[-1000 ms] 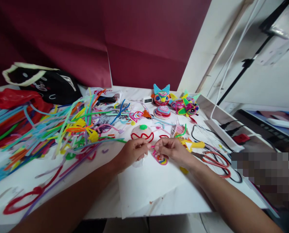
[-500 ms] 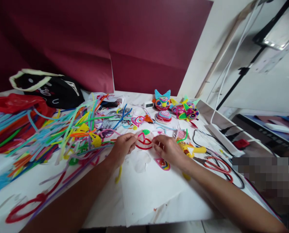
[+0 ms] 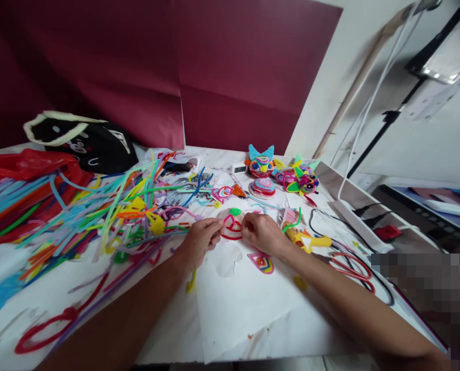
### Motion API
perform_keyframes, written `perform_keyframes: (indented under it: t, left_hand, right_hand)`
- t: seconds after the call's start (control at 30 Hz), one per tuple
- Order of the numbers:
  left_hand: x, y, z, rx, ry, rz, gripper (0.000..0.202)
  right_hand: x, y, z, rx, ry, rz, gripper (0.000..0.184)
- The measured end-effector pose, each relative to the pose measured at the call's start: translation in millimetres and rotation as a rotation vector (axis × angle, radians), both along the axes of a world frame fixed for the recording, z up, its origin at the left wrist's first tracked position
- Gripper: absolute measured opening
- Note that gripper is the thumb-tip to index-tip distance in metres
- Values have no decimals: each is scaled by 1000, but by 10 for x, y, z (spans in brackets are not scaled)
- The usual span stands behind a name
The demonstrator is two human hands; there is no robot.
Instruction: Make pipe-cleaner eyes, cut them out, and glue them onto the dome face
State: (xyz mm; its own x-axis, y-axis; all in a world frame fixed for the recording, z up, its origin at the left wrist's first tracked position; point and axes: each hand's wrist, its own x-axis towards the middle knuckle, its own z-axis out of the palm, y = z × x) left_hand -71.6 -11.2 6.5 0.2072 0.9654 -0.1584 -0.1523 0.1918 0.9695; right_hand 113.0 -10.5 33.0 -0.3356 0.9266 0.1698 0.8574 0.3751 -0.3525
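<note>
My left hand and my right hand meet over a round white piece with red and pink pipe-cleaner outlines and a green dot on top. Both hands pinch its edges, fingers curled, the left on its left side and the right on its right side. A small teardrop piece in pink, yellow and blue lies on the white paper just below my right hand. A short yellow pipe-cleaner bit lies under my left wrist.
A big heap of coloured pipe cleaners covers the left of the table. Finished pipe-cleaner masks stand at the back. A yellow glue gun, red scissors and a power strip lie to the right. A black bag sits far left.
Both hands moved away from me, off the teardrop piece, and took hold of the round white piece. The teardrop piece now lies free on the paper.
</note>
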Motion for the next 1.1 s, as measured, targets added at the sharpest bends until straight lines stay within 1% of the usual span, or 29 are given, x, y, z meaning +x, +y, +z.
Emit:
perform_keyframes:
  t: [0.07,0.23,0.33,0.43,0.53,0.67,0.83,0.93,1.03,1.1]
  left_hand:
    - [14,-11,-15,-12,-17,1,34]
    - [61,-57,-30,-29,-50,-20,35]
    - [75,-78,-45,-38,-63,-45,36]
    - [86,-92,-69,-40,-60,-59,38]
    - [102,-103,-87,-34,-39,-64,38]
    - [122,-111,-102,-14,18,-62,38]
    - [117,-80,-124,35,161,-37,34]
    - [92,-25,-144,119,277,39,31]
    - [57,18,-146,273,390,126,21]
    - [37,26,-138,380,453,144,17]
  right_hand:
    - [93,-40,2,-4,12,-15,11]
    - [434,-111,5,-13,-3,-95,11]
    - [516,-123,25,3,7,-127,17]
    - [427,-122,51,-16,85,-97,19]
    - [255,-84,44,-89,195,-41,17]
    - [98,45,-51,-148,308,-2,17]
    - [75,182,-153,-160,369,-1,14]
    - [80,202,-148,-154,367,-7,14]
    - [72,197,-134,-149,352,-11,13]
    - [64,189,-132,-149,342,-10,13]
